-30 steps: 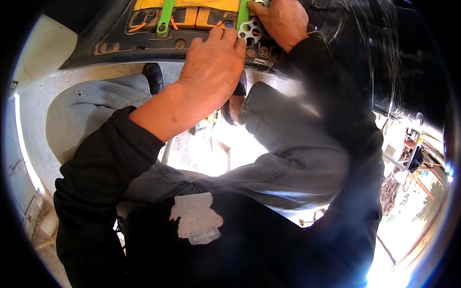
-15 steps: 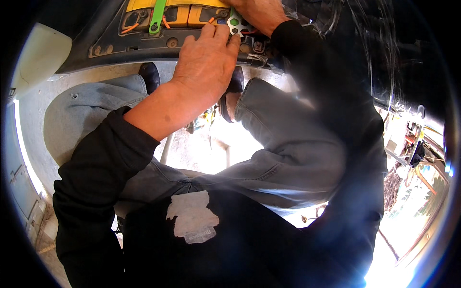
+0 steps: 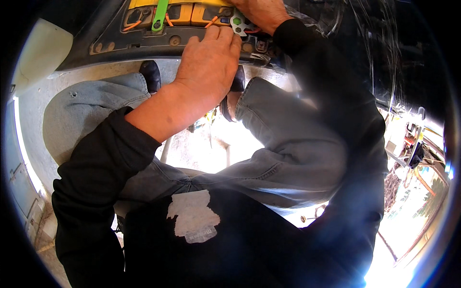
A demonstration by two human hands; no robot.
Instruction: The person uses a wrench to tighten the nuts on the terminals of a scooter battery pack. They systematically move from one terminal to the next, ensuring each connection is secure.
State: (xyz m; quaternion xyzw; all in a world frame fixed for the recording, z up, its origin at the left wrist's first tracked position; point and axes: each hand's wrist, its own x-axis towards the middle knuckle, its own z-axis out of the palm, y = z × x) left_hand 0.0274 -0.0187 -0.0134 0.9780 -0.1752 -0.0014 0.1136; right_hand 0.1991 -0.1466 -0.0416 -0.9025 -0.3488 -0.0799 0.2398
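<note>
My left hand [image 3: 209, 60] reaches up over the black frame edge, fingers bent and close together. Its fingertips close on the lower end of a silver flat wrench [image 3: 238, 25] with hexagonal holes, which show green. Beside the wrench's upper end is my right hand [image 3: 263, 13], cut off by the top edge of the view; its fingers are hidden, so what they hold does not show. Behind my fingers sits a row of yellow batteries [image 3: 180, 15] with orange cables [image 3: 212, 22]. A bright green strap [image 3: 160, 15] runs over them, bolted at its lower end.
A black plastic housing [image 3: 139, 48] surrounds the batteries. Clear plastic film [image 3: 384, 43] covers the dark panel on the right. My jeans-clad legs [image 3: 297, 144] are below, knees apart. A pale rounded panel [image 3: 45, 50] stands at left, cluttered metal parts [image 3: 415, 149] at far right.
The view has shifted slightly, so the batteries and strap appear a little further right. Both hands stay at the wrench with almost the same pose.
</note>
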